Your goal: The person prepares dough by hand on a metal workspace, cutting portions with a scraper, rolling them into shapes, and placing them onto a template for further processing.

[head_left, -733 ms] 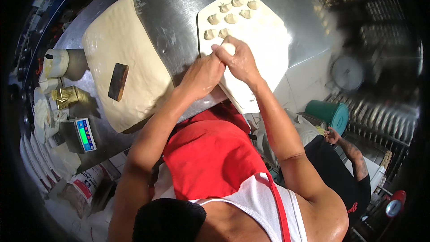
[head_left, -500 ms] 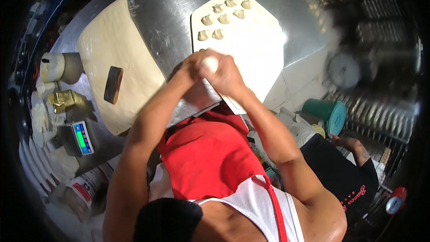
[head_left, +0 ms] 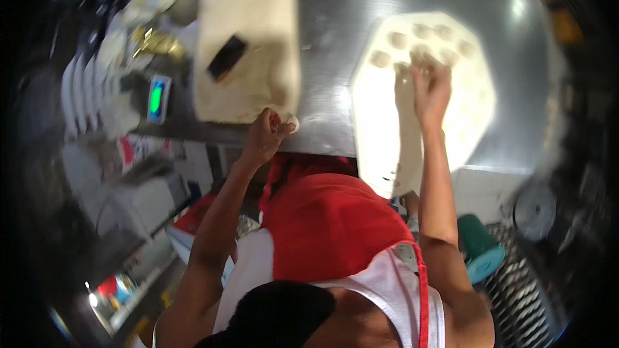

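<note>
Motion-blurred, dim edges, glare on steel table point(head_left: 335, 0).

Pale dough pieces point(head_left: 425, 42) on floured board point(head_left: 387, 129)

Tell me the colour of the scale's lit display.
Green, on the scale left of the dough slab, head view.

Bare steel table point(head_left: 329, 58) (a clear lane) between dough slab point(head_left: 248, 45) and board point(head_left: 477, 109).
</note>
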The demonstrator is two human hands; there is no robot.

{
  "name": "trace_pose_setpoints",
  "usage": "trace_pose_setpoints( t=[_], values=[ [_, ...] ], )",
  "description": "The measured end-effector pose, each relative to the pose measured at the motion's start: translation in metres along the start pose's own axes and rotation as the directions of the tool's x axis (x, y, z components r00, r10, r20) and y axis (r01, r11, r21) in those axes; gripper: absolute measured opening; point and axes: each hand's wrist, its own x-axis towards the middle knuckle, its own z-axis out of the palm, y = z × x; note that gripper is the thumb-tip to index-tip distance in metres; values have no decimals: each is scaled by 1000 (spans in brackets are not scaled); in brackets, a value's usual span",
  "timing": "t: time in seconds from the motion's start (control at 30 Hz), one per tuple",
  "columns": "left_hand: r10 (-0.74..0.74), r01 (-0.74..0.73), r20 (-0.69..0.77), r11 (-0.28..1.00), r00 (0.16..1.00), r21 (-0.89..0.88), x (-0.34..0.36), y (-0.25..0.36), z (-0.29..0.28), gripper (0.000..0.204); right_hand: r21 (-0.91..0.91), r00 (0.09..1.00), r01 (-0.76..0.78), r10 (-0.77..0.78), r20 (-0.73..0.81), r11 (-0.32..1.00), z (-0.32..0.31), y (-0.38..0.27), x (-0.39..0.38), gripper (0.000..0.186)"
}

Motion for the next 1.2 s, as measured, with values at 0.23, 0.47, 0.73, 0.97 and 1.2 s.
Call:
trace_pose_setpoints(
  t=[0.23, 0.47, 0.73, 0.97, 1.2],
  values=[
    [-263, 226, -219, 957, 940, -182, -45, -126, -73, 42, 227, 788, 141, -248, 563, 964, 150, -164, -47, 26],
    [-282, 95, -374, 889, 883, -448, -39, -217, -88, 39, 31, 338, 903, -753, 565, 429, 318, -230, -22, 50],
    [-451, -169, -395, 462, 800, -871, -3, -220, -117, 58, 184, 104, 881, -560, 822, 435, 346, -291, 36, 39],
    [-496, -97, -433, 567, 753, -818, 36, -231, -97, 41, 260, 78, 833, -570, 818, 488, 331, -361, -114, 60],
    [-348, -152, -527, 706, 775, -691, 18, -238, -91, 32, 271, -131, 916, -416, 900, 298, 432, -370, -171, 82]
  ],
)
